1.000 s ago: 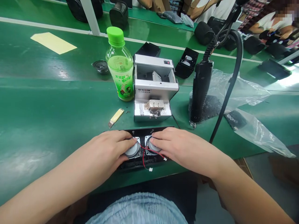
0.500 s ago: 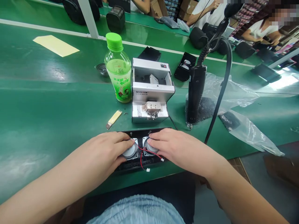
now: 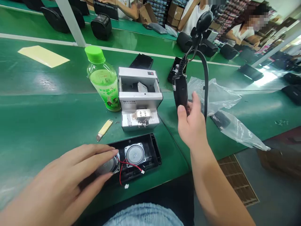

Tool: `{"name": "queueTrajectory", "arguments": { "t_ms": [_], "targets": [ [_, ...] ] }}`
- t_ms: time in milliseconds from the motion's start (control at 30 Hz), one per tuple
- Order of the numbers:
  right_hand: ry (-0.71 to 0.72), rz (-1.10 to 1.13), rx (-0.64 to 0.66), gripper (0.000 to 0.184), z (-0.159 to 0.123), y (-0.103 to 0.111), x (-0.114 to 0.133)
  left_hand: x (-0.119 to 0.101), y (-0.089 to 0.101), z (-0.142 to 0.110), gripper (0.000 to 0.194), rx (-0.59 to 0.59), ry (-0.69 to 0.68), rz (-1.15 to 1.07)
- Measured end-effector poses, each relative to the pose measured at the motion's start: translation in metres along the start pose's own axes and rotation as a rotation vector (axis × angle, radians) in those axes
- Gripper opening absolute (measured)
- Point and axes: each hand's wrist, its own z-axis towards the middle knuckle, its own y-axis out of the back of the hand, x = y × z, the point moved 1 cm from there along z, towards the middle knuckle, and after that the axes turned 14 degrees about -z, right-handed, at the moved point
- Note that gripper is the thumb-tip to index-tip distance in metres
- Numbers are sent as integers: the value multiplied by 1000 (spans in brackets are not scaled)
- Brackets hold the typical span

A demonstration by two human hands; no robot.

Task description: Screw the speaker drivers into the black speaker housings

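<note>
My left hand (image 3: 61,179) lies open, fingers spread over a round speaker driver (image 3: 110,165) seated in a black speaker housing (image 3: 152,153) on the green worktop (image 3: 35,125), as if steadying it. My right hand (image 3: 190,121) is open wide just beside an electric screwdriver (image 3: 180,91), which hangs on its cable at hand height, ungripped. A silver screw feeder (image 3: 138,94) stands just beyond the housing, within reach.

Green workbenches (image 3: 35,106) line a grey floor (image 3: 275,197), with cardboard boxes (image 3: 176,12) stacked beyond.
</note>
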Motion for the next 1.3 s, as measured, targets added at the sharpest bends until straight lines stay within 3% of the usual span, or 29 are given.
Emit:
{"name": "queueTrajectory", "arguments": {
  "t_ms": [133,300,467,633,767,867,1067,1300],
  "targets": [
    [-46,117,40,45,17,4,-12,-11,-17,15,30,-21,-89,114],
    [-178,448,-38,49,18,22,-8,-1,-26,19,29,14,-114,118],
    [-283,929,16,60,16,42,25,-3,-28,24,35,-2,-130,107],
    [-106,962,19,64,24,49,81,-27,-39,36,28,-70,-203,118],
    [32,960,15,71,35,39,124,-38,-48,42,33,-34,-116,211],
    [131,921,9,70,39,19,141,-38,-50,44,38,57,-13,229],
    [270,951,177,60,35,-16,141,-37,-47,47,38,170,155,90],
    [250,1034,135,62,33,-19,140,-36,-48,50,40,197,192,41]
  ]
}}
